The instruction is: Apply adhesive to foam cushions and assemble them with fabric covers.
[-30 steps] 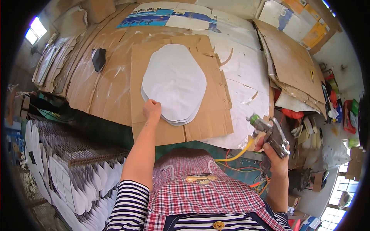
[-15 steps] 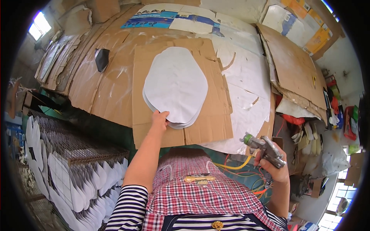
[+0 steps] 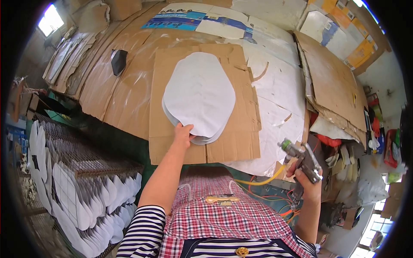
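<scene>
- One brown rectangular cardboard sheet (image 3: 241, 144) — margin showing around its load.
- White rounded stack of thin sheets (image 3: 200, 92): on the cardboard, long axis pointing away from the person, ahead-right of the nearer left hand (image 3: 183, 135).
- Grey metal spray gun (image 3: 306, 160): right of the cardboard, clasped by the right hand (image 3: 310, 185).
- Left fingers (image 3: 187, 127): at the stack's near-left edge; whether pinching, I cannot tell.

A red, white and navy checked apron (image 3: 206, 225) with dark edging (image 3: 186, 248) and a tan patch (image 3: 223, 200) fills the lower centre; navy-and-white striped shirt (image 3: 144, 228); gold brooch (image 3: 241, 251), bottom edge.
</scene>
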{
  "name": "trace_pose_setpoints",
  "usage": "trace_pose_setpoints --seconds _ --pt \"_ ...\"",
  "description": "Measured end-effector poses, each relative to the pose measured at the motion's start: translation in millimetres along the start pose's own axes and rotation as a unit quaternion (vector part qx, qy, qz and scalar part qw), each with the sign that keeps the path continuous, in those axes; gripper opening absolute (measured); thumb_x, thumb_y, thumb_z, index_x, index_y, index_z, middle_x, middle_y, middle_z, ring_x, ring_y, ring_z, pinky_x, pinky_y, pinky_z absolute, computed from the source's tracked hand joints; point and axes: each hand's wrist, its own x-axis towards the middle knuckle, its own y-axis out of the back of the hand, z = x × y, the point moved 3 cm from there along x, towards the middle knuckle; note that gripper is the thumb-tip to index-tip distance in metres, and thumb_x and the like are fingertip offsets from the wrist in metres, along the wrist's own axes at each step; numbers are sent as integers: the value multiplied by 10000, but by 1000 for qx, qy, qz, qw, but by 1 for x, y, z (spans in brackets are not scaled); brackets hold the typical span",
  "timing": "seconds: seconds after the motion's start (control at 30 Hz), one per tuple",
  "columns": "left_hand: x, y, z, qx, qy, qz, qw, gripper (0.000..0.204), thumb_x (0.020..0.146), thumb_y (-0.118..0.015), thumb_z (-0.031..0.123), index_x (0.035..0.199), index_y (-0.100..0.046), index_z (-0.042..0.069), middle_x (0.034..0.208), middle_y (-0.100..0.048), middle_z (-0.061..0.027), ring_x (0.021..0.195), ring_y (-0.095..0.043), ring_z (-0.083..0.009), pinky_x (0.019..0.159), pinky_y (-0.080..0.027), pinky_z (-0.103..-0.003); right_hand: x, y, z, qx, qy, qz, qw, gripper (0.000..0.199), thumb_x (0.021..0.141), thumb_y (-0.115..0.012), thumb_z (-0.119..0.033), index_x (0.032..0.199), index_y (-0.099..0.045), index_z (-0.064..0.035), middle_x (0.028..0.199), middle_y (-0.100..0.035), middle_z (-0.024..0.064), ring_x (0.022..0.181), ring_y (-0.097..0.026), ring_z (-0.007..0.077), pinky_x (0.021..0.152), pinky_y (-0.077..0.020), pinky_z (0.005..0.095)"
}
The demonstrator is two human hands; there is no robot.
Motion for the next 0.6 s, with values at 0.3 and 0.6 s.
trace_pose_setpoints --seconds 0.3,0.6 --pt "5 -1 -11 10 -4 17 1000 513 760 -530 -65 1236 -394 70 1203 -506 -124 1050 -547 -301 812 -516 -462 4 -13 -4 23 25 -78 996 491 764 -658 -83 1206 -483 40 845 -604 102 734 -591 160 682 -479 290" --pt "-2 2 -1 -56 -7 -21 998 547 747 -530 -106 1249 -408 74 1200 -515 -124 1075 -539 -296 859 -492 -455 0 -35 -14 9 15 -63 998 470 782 -655 -106 1185 -483 65 819 -611 116 736 -601 177 683 -489 301"
